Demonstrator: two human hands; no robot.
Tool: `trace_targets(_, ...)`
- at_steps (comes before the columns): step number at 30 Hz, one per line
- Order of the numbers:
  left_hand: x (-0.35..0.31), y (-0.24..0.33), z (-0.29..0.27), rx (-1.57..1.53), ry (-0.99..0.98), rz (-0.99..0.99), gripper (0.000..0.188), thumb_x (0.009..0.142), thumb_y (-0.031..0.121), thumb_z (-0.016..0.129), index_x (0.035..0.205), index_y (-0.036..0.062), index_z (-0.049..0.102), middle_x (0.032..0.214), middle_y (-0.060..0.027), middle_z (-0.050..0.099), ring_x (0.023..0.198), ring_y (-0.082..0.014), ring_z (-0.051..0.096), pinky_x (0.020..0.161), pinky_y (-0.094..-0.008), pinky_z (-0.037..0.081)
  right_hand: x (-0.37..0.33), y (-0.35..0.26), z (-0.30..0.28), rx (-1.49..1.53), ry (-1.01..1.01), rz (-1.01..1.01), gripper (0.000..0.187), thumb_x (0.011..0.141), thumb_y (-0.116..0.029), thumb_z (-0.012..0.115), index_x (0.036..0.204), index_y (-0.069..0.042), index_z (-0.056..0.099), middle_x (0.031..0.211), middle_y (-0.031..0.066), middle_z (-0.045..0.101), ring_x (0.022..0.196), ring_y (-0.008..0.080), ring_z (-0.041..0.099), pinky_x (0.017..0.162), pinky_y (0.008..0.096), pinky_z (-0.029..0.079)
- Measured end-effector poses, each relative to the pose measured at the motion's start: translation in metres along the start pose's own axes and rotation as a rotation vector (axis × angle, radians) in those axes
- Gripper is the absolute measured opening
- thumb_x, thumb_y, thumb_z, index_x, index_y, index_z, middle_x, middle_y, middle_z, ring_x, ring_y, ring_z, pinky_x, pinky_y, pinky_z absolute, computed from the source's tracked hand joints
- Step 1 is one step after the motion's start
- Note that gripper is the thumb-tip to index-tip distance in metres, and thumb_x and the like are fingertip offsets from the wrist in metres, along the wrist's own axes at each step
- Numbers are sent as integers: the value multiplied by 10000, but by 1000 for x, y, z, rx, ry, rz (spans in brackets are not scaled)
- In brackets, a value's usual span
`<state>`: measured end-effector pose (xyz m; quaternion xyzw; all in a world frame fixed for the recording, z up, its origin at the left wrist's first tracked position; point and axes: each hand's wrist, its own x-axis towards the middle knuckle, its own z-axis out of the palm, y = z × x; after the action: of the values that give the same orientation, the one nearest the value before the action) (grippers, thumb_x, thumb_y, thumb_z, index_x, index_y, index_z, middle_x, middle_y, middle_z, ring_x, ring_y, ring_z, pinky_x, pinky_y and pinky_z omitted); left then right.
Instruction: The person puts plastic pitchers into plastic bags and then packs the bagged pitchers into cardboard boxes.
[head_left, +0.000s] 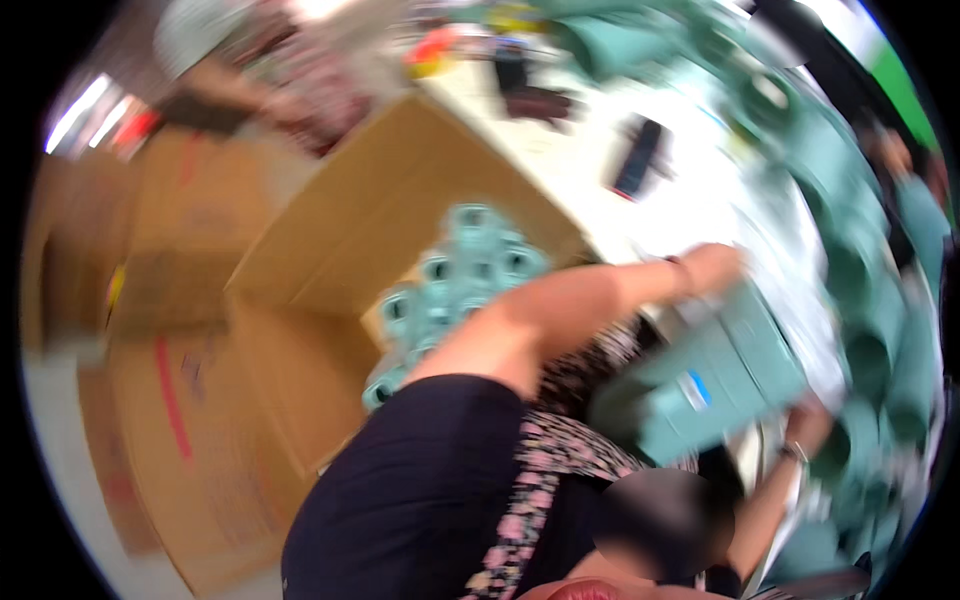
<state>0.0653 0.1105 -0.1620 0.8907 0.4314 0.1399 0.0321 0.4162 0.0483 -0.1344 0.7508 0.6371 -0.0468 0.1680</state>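
Note:
A teal-green plastic container [705, 375] with ridged sides and a small blue-and-white sticker [695, 391] lies tilted in front of my body, at the table's edge. My left hand [715, 268] is at its upper far corner, closed on the rim, though the fingers are smeared by motion. On the other side, my right hand [808, 425] grips the container's end near the lower right. My left arm reaches across an open cardboard box [330, 220]. Inside that box stand several teal tubular pieces [470, 225] with round openings, partly hidden behind my arm.
Many teal containers [860, 280] are piled along the table's right side, beside clear plastic wrapping [770, 260]. A dark phone-like object [640, 158] lies on the white tabletop [590, 180]. Closed cardboard boxes [200, 430] stand at left. Another person [260, 80] is at the upper left.

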Motion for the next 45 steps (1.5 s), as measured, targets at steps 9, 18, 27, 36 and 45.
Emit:
trace_targets(9,-156,65,-116,-762,-56,350,73,780,96,571,844,130,584,790,-44,591,777,-252,570,682,-377,440,-161,-78,34,797,-5,-663,332,698,-130,634,1018,-43,611,985,160,622,982,362,551,889,420,425)
trace_targets(18,-321,82,-70,-638,-688,-184,211,781,137,564,989,119,596,1006,-115,579,987,-296,542,790,-387,457,-217,-217,-105,-17,382,-1323,404,709,-467,641,724,-65,609,681,132,581,699,306,588,679,410,472)
trace_targets(27,-462,64,-186,-473,703,-925,853,629,159,807,1323,90,314,1222,-138,468,1051,-255,529,854,-380,469,-225,-324,-183,779,219,-1677,520,581,-384,793,885,-17,586,837,100,542,765,254,518,677,335,428)
trace_targets(36,-602,45,-60,64,-135,-1378,714,571,174,766,1217,121,465,1248,-200,418,1042,-424,497,867,-465,449,-144,-314,-54,835,78,-1520,204,718,-163,707,873,-72,611,934,72,612,1005,266,512,965,379,353)
trace_targets(45,-694,-83,115,-116,-842,-1775,878,668,449,696,1380,134,291,1425,-181,276,1261,-372,339,1006,-434,339,41,-93,-117,2109,533,-411,150,888,-197,532,980,-79,518,815,5,548,739,115,503,637,267,409)
